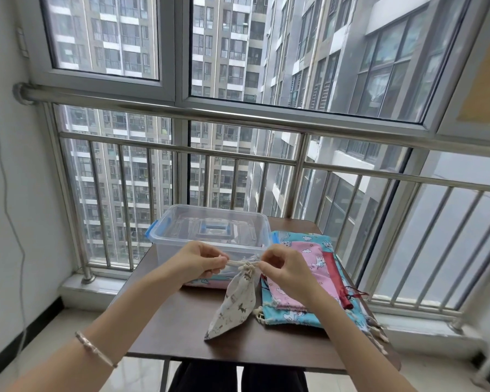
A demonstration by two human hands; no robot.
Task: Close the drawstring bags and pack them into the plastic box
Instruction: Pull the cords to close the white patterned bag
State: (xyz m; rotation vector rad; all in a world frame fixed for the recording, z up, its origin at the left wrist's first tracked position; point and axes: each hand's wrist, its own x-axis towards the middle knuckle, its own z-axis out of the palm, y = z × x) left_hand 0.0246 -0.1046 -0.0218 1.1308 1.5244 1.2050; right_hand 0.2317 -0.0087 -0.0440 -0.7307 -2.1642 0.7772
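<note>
A silver bracelet (95,349) circles the left wrist, nearest the camera. Below and between the two hands hangs a white printed drawstring bag (234,302), its gathered neck just under the fingertips and its lower corner resting on the dark brown table (178,329). The left hand (200,260) is clenched, thumb and fingers pinching the left end of the pale drawstring (242,261). The right hand (285,268) is likewise closed in a pinch on the cord's right end, so the string runs taut and level from one hand to the other above the puckered neck.

Under and to the right of the right hand lies a flat pile of bags: a pink bag (309,270) on a blue cartoon-print bag (294,315), with a dark red bag (337,281) along the pile's right edge, well beyond the wrist.

Just beyond both hands stands the clear plastic box (210,236) with blue latches, its near wall right behind the knuckles. A pink and blue bag shows inside at its bottom, below the left hand. Farther off are the metal railing (238,159) and window.
</note>
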